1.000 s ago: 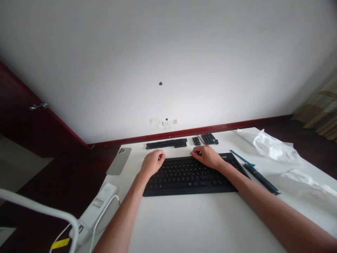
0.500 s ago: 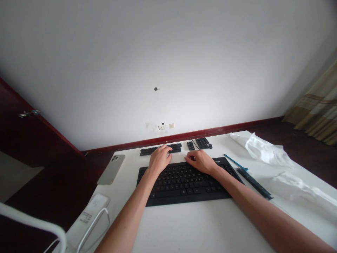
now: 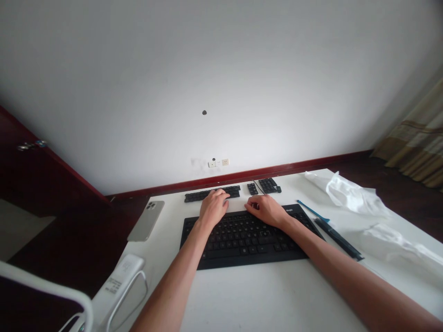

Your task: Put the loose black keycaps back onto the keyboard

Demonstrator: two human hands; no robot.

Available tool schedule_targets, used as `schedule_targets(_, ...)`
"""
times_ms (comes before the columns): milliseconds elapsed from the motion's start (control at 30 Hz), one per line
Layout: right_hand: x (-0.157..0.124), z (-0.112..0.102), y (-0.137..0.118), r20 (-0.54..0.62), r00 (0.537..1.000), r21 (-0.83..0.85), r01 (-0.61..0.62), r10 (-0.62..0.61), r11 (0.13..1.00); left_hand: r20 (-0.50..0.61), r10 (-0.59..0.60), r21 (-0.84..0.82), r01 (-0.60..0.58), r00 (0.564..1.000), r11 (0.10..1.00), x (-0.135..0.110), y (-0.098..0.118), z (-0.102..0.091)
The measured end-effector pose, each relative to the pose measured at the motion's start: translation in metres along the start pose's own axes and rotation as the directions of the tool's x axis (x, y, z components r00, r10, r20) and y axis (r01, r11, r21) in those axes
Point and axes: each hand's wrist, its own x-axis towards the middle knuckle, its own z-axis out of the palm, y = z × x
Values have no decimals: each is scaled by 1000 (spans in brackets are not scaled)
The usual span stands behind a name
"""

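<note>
A black keyboard (image 3: 242, 251) lies on the white table, partly under both forearms. My left hand (image 3: 215, 207) rests over its upper left edge, thumb apart and fingers stretched toward a black strip of keys (image 3: 197, 196) behind. Whether its fingertips touch that strip cannot be made out. At the keyboard's top edge, my right hand (image 3: 266, 210) has its fingers curled in. Something dark shows between them, too small to name. Just beyond it lie a small block of black keys (image 3: 252, 188) and a larger keypad block (image 3: 268, 185).
A phone (image 3: 146, 222) lies face down at the left, with a white power strip (image 3: 117, 283) and cable nearer me. To the right are a blue stick-like tool (image 3: 311, 210), a long black piece (image 3: 339, 239) and crumpled white plastic (image 3: 353, 193).
The view has shifted slightly, moving the table's things a little within the picture. Both hands keep nearly the same pose and place by the keyboard's top edge.
</note>
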Motion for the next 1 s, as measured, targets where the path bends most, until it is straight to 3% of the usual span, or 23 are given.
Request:
schedule_targets(633,-1,-3,-2,25,1000,8,3,-4,1000,22,-27,-28,27,999,999,-1,3,-4)
schedule_targets(1000,-2,-4,-4,33,999,13,14,-14,1000,157,-40,-135,61,987,989,0,-6,-21)
